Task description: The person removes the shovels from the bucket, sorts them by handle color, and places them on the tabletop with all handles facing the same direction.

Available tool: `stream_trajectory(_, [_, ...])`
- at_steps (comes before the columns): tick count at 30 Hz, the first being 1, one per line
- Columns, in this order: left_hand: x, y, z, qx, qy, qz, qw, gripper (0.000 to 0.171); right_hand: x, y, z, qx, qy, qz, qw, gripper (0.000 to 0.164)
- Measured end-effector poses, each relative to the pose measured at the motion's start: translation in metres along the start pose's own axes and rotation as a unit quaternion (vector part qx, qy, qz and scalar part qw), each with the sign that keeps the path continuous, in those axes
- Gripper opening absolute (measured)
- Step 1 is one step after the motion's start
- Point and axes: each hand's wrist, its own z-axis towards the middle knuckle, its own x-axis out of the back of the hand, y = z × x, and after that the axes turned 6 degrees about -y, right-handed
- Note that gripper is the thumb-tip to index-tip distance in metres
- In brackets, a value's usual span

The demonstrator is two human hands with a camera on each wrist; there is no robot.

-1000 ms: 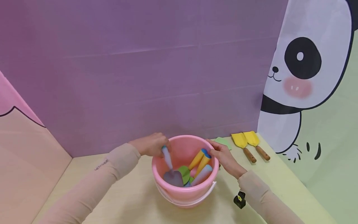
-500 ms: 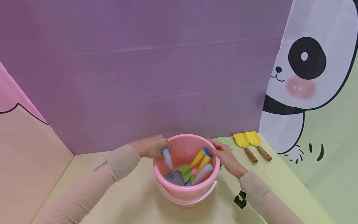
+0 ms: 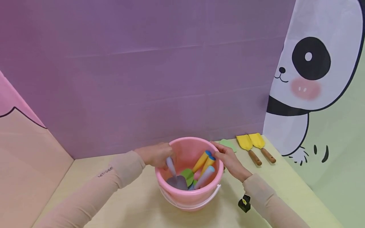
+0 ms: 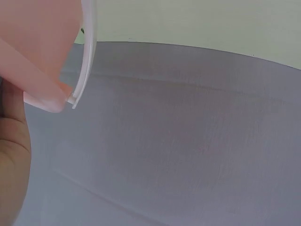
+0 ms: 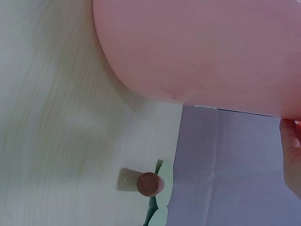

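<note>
A pink bucket stands on the table with its white handle hanging down in front. My left hand reaches over its left rim, fingers curled around the pale purple handle of a toy shovel, whose greyish-purple blade lies inside the bucket. At the right rim, my right hand pinches the edge, thumb inside and fingers outside. Also in the bucket are two yellow handles with blue ends, another purple handle with a light blue end and a green blade.
Two yellow shovels with wooden handles lie at the table's back right. Beside them is a light green tool, partly hidden by my right hand; its brown handle end shows in the right wrist view. A purple wall rises behind the table.
My left hand has dropped slightly and now covers the blue end of the shovel's handle. The other purple handle in the bucket stands a little more upright. My right hand stays at the rim.
</note>
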Motion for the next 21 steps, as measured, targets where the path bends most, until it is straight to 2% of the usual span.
stream_trajectory(10, [-0.0017,0.0018,-0.0023,0.014,0.002,-0.011,0.9998,0.026,-0.0008,0.0016,0.0005,-0.002,0.003,-0.001,1.000,0.052])
stream_trajectory(14, [-0.0017,0.0018,-0.0038,0.005,0.015,-0.002,0.9999,0.024,-0.0010,0.0008,-0.0008,0.005,0.000,0.006,1.000,0.053])
stream_trajectory(21, [0.0036,0.0001,-0.0082,-0.024,0.059,0.042,0.9971,0.022,-0.0005,-0.0003,-0.0003,0.009,-0.004,0.010,1.000,0.053])
